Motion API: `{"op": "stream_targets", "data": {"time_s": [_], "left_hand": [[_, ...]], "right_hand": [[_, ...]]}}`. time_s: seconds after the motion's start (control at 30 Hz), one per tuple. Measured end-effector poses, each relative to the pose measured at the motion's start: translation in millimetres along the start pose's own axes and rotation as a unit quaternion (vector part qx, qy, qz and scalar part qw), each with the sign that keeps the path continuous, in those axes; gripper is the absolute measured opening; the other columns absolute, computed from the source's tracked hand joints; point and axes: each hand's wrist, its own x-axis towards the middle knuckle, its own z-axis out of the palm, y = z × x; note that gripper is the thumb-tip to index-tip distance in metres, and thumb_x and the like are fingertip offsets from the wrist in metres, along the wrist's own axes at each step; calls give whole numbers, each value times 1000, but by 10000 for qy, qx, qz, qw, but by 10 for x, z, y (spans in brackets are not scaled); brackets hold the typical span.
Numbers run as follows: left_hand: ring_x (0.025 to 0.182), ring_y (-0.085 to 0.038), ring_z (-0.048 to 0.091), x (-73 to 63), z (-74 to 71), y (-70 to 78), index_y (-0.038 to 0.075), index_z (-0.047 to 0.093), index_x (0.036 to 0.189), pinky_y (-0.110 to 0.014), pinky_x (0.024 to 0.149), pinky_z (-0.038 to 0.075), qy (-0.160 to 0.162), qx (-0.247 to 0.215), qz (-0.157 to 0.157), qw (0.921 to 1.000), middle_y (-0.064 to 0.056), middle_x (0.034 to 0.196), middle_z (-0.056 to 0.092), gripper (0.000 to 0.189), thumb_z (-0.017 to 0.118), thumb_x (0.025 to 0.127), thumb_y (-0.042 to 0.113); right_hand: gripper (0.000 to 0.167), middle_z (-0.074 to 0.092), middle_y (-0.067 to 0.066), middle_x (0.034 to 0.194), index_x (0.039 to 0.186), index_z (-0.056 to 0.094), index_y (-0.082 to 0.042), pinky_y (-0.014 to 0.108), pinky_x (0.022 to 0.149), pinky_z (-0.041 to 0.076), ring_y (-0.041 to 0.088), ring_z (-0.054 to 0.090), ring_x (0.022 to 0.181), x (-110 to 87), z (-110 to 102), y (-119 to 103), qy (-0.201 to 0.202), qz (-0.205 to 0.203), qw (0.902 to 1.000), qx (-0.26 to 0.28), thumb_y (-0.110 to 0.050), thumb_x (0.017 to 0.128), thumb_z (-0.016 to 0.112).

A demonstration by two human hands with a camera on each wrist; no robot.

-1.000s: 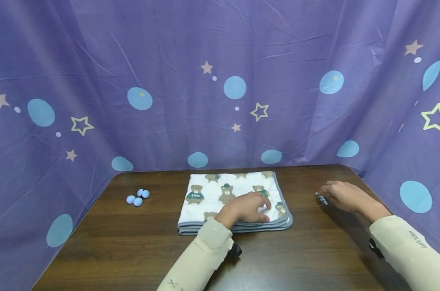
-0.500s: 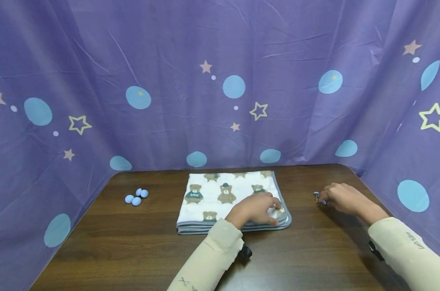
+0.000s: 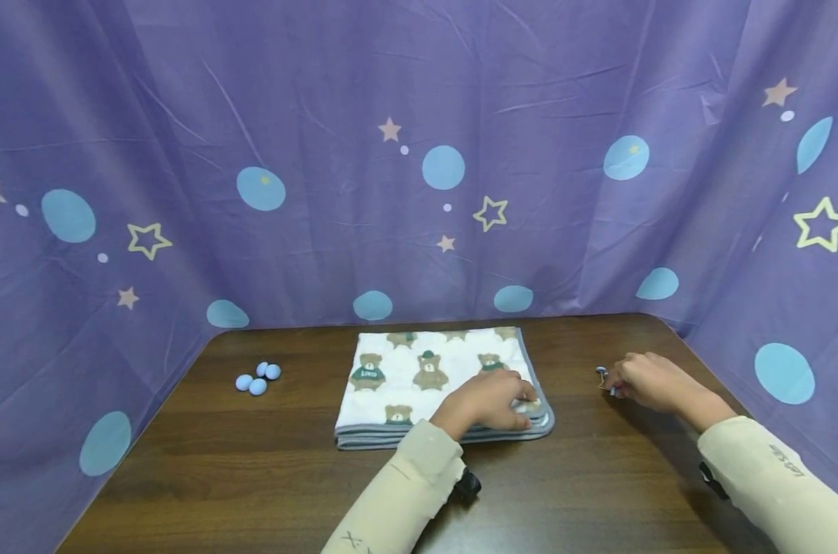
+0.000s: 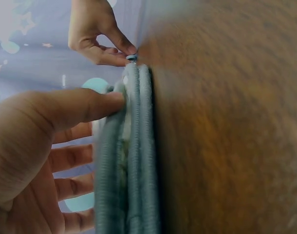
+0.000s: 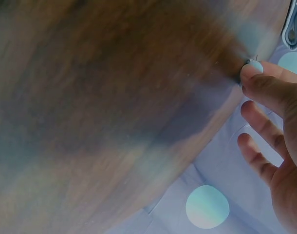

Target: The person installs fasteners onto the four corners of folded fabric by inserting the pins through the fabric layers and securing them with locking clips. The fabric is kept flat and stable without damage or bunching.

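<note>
Risk: the small blue clip [image 3: 602,372] is held only by the fingertips of the right hand [image 3: 643,381] at centre right of the head view; it could slip or skate across the bare wooden table [image 3: 252,477]. A second risk: the stacked layers of the folded bear-print towel [image 3: 419,369], lower centre, may splay if pressure lifts. The left hand [image 3: 491,400] lies palm-down on the towel's near right corner, fingers straight, thumb against the grey edge. The right hand rests on the table, forearm low. Three blue beads [image 3: 255,379] lie centre left, well apart
</note>
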Motion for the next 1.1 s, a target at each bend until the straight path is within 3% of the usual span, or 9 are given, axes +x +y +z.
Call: {"op": "stream_targets", "data": {"time_s": [0.1,0.17,0.3,0.4,0.57,0.7,0.8,0.9,1.1], "left_hand": [[103,-6,62,-3,6,-24,22,74,123,-21,90,49,-2,-67,73,10000,7,111,68,33,75,92,32],[98,-6,61,-5,8,-45,19,74,120,-21,86,49,15,-185,95,9998,6,106,69,27,71,94,28],[79,-8,56,-5,10,-109,13,74,100,-24,75,48,225,-464,155,9985,5,84,64,12,65,98,21],[72,-8,54,-15,6,-172,13,71,92,-24,71,48,434,-689,86,9966,7,76,60,12,62,99,18],[70,-7,49,-68,-37,-294,12,70,94,-22,68,43,704,-1114,-127,9912,7,75,56,11,61,100,13],[73,-8,55,-107,-83,-417,8,73,111,-22,72,47,900,-1480,-321,9844,2,81,64,17,61,100,11],[86,-11,65,-138,-84,-517,5,69,128,-25,84,53,1041,-1792,-587,9765,-4,98,73,29,61,101,11],[95,-15,69,-170,-75,-602,4,69,128,-29,87,55,1178,-2115,-862,9664,-8,104,75,29,61,100,11],[72,-13,69,-187,-55,-707,2,68,126,-26,69,58,1144,-3010,-1247,9385,-12,104,73,27,62,101,9]], "right_hand": [[22,73,-13,89,88,79,-25,36,62,54,14,67,79,6,4,-14,-69,20,10000,-19,-9,76,86],[19,74,-11,90,89,79,-24,37,63,55,15,67,80,17,7,-27,-70,-2,10000,-53,-11,77,86],[17,73,-9,92,91,80,-21,40,67,56,18,68,83,46,2,-64,1,-30,10000,-78,-11,78,85],[17,74,-8,92,92,80,-20,41,69,57,20,69,85,74,-1,-97,53,-8,10000,-37,-10,79,85],[14,72,-7,90,90,79,-18,43,70,57,22,69,85,128,-5,-139,147,-81,9997,-148,-10,80,84],[13,68,-10,85,88,76,-19,42,66,54,18,65,80,182,-30,-167,238,-124,9994,-206,-10,81,83],[17,63,-13,80,82,72,-22,39,62,51,15,62,76,226,-43,-192,349,-79,9992,-160,-10,81,83],[25,59,-15,75,76,66,-25,36,58,48,12,59,72,283,-43,-214,554,-98,9984,-111,-9,79,85],[20,65,-13,79,81,72,-21,34,60,50,11,61,74,406,-45,-257,969,-286,9949,-63,-6,77,85]]}}
